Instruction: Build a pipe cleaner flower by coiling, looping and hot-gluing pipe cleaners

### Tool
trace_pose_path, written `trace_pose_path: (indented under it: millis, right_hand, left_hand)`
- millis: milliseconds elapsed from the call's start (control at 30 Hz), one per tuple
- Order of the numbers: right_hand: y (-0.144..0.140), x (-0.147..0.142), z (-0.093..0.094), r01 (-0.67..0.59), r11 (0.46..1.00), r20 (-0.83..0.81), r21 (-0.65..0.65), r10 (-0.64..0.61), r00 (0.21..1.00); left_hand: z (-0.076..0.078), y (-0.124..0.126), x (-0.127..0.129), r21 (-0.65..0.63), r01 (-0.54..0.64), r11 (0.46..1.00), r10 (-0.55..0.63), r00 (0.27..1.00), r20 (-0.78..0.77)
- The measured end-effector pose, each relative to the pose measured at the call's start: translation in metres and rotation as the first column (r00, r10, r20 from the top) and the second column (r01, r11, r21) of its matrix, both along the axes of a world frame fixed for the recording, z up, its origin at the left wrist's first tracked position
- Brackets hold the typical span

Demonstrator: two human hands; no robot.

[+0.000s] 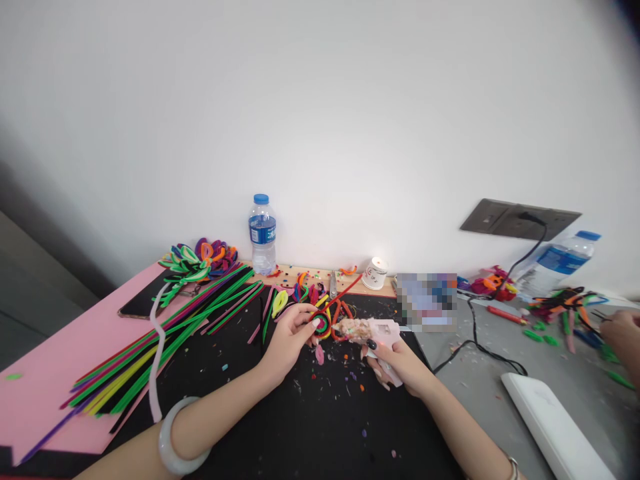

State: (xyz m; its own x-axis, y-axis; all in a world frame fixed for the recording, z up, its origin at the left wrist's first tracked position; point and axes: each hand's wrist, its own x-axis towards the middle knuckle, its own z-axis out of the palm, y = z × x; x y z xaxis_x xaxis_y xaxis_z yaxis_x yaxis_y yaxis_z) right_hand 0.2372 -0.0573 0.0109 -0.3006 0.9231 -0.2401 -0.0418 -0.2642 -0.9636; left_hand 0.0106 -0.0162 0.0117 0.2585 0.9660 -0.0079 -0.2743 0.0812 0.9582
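Between the thumb and fingers of my left hand (pixel 290 339) is a coiled pipe cleaner disc (pixel 321 325) in green, black and red, with a red pipe cleaner end (pixel 349 293) sticking up to the right. My right hand (pixel 403 363) is wrapped round the handle of a pale pink glue gun (pixel 384 331). Its nozzle points left and is close to the coil; whether they touch I cannot tell. Just beyond the coil lie orange and yellow pipe cleaner loops. A small pink loop (pixel 320 354) is on the black mat (pixel 300 427) below my left fingers.
Long pipe cleaners (pixel 165 353) lie at left beside a phone (pixel 143 297). A water bottle (pixel 263 235), scissors (pixel 333 285) and white roll (pixel 375 273) stand or lie along the wall. A black cord (pixel 473 323) crosses the grey table at right. Another person's hand (pixel 623 337) is at far right.
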Motion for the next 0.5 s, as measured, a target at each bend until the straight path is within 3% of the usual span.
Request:
trace_pose_path:
  millis: [500]
  right_hand:
    - [0.0004, -0.0038, 0.0064, 0.074, 0.997, 0.014, -0.008, -0.074, 0.997]
  left_hand:
    - [0.0014, -0.0016, 0.0005, 0.001, 0.057, 0.998, -0.057, 0.998, -0.016]
